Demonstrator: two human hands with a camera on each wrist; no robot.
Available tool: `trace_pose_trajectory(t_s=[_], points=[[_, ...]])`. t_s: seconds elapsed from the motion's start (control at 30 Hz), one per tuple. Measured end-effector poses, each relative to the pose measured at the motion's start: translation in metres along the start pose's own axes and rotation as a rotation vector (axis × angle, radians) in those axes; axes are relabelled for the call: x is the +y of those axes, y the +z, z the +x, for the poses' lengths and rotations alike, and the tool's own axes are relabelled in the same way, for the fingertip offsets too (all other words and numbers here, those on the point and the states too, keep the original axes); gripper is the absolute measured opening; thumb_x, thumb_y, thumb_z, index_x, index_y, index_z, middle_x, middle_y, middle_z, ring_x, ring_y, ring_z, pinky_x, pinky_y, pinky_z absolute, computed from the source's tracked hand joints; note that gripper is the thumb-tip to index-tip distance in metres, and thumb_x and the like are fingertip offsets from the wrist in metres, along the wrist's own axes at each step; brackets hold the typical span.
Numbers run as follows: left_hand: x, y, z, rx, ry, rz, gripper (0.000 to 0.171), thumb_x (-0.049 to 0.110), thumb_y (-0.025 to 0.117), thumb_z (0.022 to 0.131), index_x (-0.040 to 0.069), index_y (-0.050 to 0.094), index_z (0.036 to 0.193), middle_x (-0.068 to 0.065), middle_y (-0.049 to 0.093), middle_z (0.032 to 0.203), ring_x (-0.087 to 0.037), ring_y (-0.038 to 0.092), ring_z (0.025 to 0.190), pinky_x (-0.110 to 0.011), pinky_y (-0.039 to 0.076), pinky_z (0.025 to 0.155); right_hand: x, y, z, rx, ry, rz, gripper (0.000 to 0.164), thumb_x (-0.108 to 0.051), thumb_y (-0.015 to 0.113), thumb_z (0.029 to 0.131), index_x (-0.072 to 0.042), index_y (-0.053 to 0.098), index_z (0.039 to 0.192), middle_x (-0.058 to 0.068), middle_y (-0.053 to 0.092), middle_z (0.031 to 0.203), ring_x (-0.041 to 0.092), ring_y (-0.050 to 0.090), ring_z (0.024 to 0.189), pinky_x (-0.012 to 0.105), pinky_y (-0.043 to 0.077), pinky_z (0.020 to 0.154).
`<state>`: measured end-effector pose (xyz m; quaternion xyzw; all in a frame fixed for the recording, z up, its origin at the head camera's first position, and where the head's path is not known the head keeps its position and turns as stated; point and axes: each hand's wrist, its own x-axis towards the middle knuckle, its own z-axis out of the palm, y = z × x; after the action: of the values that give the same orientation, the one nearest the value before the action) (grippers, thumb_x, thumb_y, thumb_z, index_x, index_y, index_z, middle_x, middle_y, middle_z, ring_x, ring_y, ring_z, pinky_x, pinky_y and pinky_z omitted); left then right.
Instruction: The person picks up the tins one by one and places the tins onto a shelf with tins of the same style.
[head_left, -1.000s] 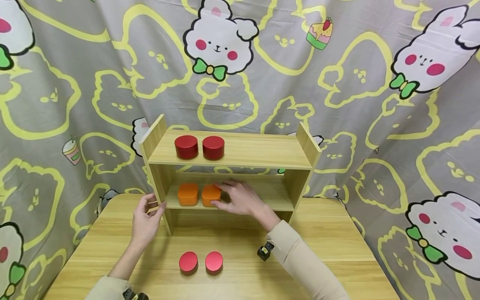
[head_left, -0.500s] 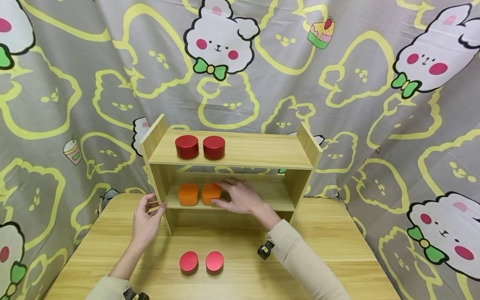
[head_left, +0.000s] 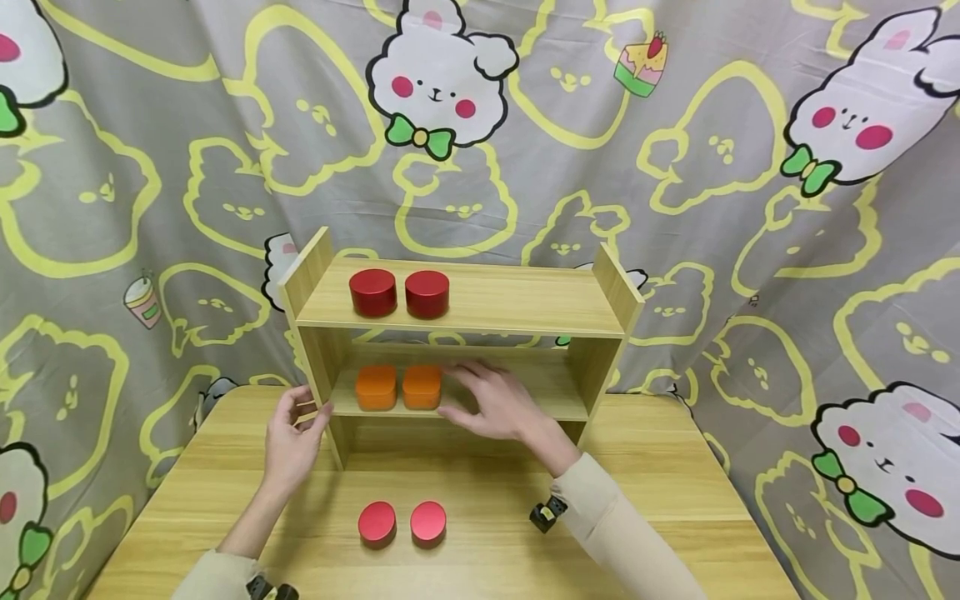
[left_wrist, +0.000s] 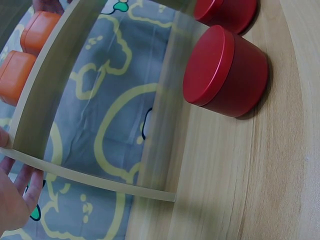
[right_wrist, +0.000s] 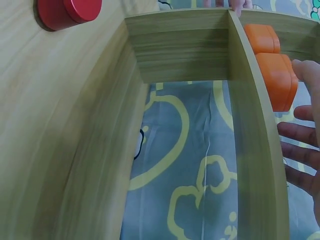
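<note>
At the wooden shelf, right hand spread and empty beside orange boxes, left hand curled round a side panel.

a wood-grain desk carries a wooden shelf toward its far side. near the shelf, two round red tins stand on the desk, slightly apart. on the shelf's top, left of middle, are two darker red tins; one level below, also left, two orange boxes side by side.
</note>
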<state>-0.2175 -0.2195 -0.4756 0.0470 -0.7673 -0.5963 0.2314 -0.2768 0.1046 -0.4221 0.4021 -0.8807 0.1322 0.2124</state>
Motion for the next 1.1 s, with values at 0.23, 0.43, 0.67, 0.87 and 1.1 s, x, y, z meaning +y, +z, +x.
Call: trace_pose_trajectory(t_s=[0.23, 0.43, 0.67, 0.87, 1.1], points=[[0.0, 0.0, 0.001, 0.003, -0.004, 0.0, 0.034, 0.005, 0.072, 0.098, -0.001, 0.061, 0.13, 0.007, 0.057, 0.112, 0.009, 0.057, 0.098, -0.002, 0.052, 0.081, -0.003, -0.006, -0.011, 0.025, -0.028, -0.046, 0.065, -0.058, 0.069, 0.095, -0.017, 0.063, 0.145, 0.004, 0.072, 0.136, 0.025, 0.071, 0.121, 0.041, 0.063, 0.098], [0.0, 0.0, 0.0, 0.001, 0.002, -0.014, 0.034, 0.005, 0.072, 0.098, -0.002, 0.061, 0.13, 0.008, 0.057, 0.11, 0.008, 0.058, 0.097, -0.003, 0.052, 0.081, -0.008, -0.012, -0.022, 0.069, -0.057, -0.048, 0.066, -0.059, 0.068, 0.095, -0.016, 0.064, 0.144, 0.004, 0.072, 0.134, 0.025, 0.072, 0.118, 0.041, 0.064, 0.096], [0.001, 0.0, -0.001, -0.006, 0.001, -0.012, 0.034, 0.005, 0.072, 0.099, -0.002, 0.062, 0.131, 0.007, 0.057, 0.111, 0.009, 0.058, 0.097, -0.003, 0.053, 0.081, -0.017, -0.015, -0.036, 0.108, -0.066, -0.025, 0.066, -0.065, 0.06, 0.098, -0.015, 0.065, 0.142, 0.003, 0.073, 0.13, 0.022, 0.072, 0.114, 0.037, 0.065, 0.083], [0.002, 0.0, -0.001, -0.012, -0.003, -0.011, 0.036, 0.006, 0.072, 0.099, -0.002, 0.06, 0.132, 0.002, 0.057, 0.114, 0.009, 0.057, 0.098, -0.003, 0.052, 0.081, -0.023, -0.017, -0.047, 0.126, -0.087, -0.009, 0.066, -0.063, 0.062, 0.098, -0.014, 0.065, 0.142, 0.002, 0.073, 0.13, 0.021, 0.073, 0.112, 0.036, 0.065, 0.084], [0.0, -0.001, 0.0, -0.009, -0.008, 0.002, 0.037, 0.006, 0.071, 0.099, -0.003, 0.059, 0.133, 0.001, 0.057, 0.116, 0.009, 0.056, 0.098, -0.003, 0.052, 0.082, -0.026, -0.017, -0.061, 0.161, -0.123, -0.022, 0.066, -0.065, 0.057, 0.1, -0.014, 0.066, 0.14, 0.001, 0.073, 0.128, 0.02, 0.073, 0.11, 0.037, 0.064, 0.091]])
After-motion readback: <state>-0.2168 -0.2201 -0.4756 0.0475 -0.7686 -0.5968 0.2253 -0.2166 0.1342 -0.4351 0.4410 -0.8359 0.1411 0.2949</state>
